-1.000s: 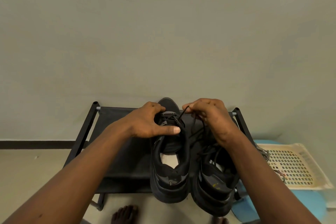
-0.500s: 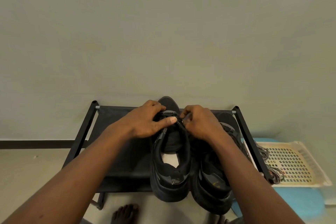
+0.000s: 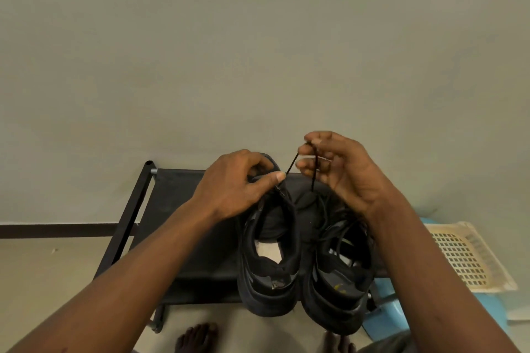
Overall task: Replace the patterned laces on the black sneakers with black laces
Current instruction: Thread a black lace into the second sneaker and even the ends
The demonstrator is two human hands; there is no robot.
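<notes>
R hand pinches black lace up above right sneaker; L hand grips left sneaker.

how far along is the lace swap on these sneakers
No patterned lace shows on either sneaker. In hand: the right hand pinches a black lace drawn up from the left sneaker, steadied by the left hand. Remaining, it seems: the right sneaker, draped in loose lace.

I see both bare forearms reaching fwd. L hand palm down, fingers curled over a sneaker's front, thumb straight out. R hand raised higher, fingertips pinching a black lace.
</notes>
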